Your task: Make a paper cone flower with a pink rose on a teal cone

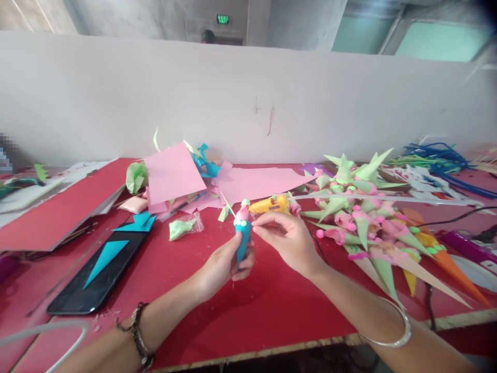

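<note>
A blue paper ice cream cone point(243, 241) stands nearly upright in my left hand point(229, 256), whose fingers wrap round its lower part. Its top carries a pink swirl, small pale balls round the rim, a green ball and a thin stick. My right hand point(289, 238) is just right of the cone's rim, thumb and forefinger pinched together; anything between them is too small to make out. Behind that hand lies a yellow glue gun point(269, 204) with a long whitish glue stick in its back.
Many finished paper cones point(361, 223) are heaped at the right. Pink paper sheets point(176, 173) lie at the back, with a small bag of green clay point(182, 228) before them. Blue paper pieces rest on a black phone point(112, 280) at left. A white partition point(233, 103) closes the back.
</note>
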`<move>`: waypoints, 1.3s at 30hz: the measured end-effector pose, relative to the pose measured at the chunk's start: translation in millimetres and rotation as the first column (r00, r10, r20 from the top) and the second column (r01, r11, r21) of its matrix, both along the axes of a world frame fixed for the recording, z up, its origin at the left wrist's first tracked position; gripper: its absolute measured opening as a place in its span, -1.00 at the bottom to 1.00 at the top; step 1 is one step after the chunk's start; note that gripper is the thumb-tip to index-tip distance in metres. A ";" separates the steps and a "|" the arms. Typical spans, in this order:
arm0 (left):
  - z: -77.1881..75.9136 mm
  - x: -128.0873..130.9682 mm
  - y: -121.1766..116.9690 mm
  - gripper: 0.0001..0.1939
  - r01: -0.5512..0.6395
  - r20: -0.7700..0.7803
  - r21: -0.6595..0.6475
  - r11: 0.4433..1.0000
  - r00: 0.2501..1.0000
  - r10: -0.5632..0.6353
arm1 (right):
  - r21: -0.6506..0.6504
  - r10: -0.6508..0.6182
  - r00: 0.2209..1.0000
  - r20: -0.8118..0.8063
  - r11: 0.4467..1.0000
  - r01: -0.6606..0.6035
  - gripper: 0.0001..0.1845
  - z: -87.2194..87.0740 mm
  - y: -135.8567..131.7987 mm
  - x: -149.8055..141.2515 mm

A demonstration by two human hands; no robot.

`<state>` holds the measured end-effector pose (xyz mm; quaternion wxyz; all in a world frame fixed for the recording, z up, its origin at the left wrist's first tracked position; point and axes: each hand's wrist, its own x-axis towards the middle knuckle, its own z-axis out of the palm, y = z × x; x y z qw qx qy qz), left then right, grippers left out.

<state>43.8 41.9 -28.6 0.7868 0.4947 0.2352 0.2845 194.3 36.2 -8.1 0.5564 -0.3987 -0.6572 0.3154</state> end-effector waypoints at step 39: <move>-1.3 3.1 -3.4 -0.63 -0.096 -0.150 0.201 0.975 0.980 0.128 | -0.203 0.189 0.939 -0.286 0.946 -0.252 -0.73 -9.0 9.5 -4.9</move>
